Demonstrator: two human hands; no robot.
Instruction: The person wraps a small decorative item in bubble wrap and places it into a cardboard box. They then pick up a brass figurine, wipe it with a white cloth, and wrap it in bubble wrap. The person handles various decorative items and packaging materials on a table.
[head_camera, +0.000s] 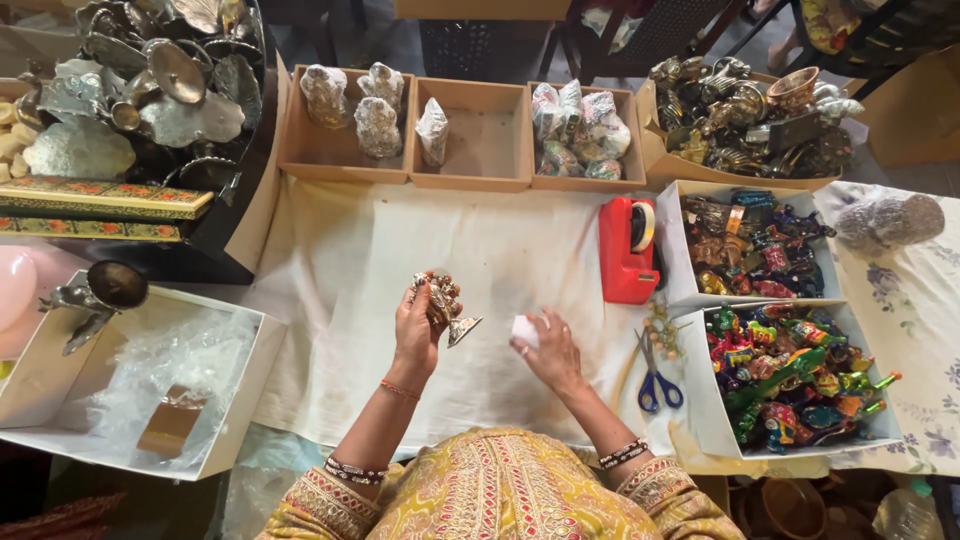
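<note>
At frame centre, over the cloth-covered tabletop (330, 300): left hand (417, 330) clamped on small metal figurine (443, 303), held bare, unwrapped. Right hand (548, 348) closed on small white piece (525, 331). Wrapped bundles (580, 130) already sitting in cardboard trays (470, 180) along upper edge; unwrapped painted figurines (790, 375) filling boxes at right. Red tape dispenser (627, 250) and blue scissors (655, 380) close by right hand; nothing obstructing either.
</note>
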